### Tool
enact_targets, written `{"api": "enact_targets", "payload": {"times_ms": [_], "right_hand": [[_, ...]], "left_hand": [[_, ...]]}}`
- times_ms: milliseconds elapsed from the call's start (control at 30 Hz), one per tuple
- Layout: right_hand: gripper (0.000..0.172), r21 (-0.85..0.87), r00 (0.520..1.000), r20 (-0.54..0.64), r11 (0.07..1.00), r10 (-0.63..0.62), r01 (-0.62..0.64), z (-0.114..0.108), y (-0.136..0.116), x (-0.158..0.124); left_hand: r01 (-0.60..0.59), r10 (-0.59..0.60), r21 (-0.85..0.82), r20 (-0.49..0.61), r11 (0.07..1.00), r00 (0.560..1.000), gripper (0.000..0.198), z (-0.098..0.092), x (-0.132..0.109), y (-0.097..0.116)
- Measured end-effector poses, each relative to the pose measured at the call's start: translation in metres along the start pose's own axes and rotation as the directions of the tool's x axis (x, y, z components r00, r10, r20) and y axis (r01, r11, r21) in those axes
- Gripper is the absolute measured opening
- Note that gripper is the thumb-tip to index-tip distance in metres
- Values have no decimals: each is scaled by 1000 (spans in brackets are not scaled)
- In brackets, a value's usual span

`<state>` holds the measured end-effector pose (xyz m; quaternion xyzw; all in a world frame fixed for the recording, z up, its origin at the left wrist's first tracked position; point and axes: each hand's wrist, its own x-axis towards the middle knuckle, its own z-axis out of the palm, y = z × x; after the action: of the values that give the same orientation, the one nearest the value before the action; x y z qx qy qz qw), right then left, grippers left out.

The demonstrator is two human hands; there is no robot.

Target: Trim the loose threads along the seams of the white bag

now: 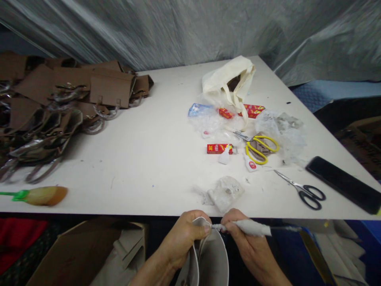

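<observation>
Below the table's front edge, my left hand (187,236) is closed on the rim of a pale grey bag (216,258), thumb on top. The bag's mouth faces up and its lower part runs out of the picture. My right hand (245,242) grips a slim tool wrapped in white (256,228). One end of this tool meets the bag's rim beside my left thumb, while a thin blurred shaft sticks out at the other end to the right. I cannot make out what kind of tool it is. A crumpled clear plastic bag (226,194) lies on the table just beyond my hands.
Brown handbags (111,87) are heaped at the left of the white table (133,159), near a green-handled brush (44,196). Rightward lie yellow-handled scissors (260,149), black-handled scissors (300,190), small glue bottles (250,163), red boxes (216,149), a cream cloth bag (222,77) and a black phone (342,184).
</observation>
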<state>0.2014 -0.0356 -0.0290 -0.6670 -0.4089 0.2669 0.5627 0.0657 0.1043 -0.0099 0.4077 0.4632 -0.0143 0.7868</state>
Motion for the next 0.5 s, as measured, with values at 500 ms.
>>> {"api": "enact_targets", "payload": {"times_ms": [500], "right_hand": [[28,51,968,-176,980,-181,193,-10,-14,-38]], "left_hand": [[-89,90,-82,5,993,996,33,3,-25,-9]]}}
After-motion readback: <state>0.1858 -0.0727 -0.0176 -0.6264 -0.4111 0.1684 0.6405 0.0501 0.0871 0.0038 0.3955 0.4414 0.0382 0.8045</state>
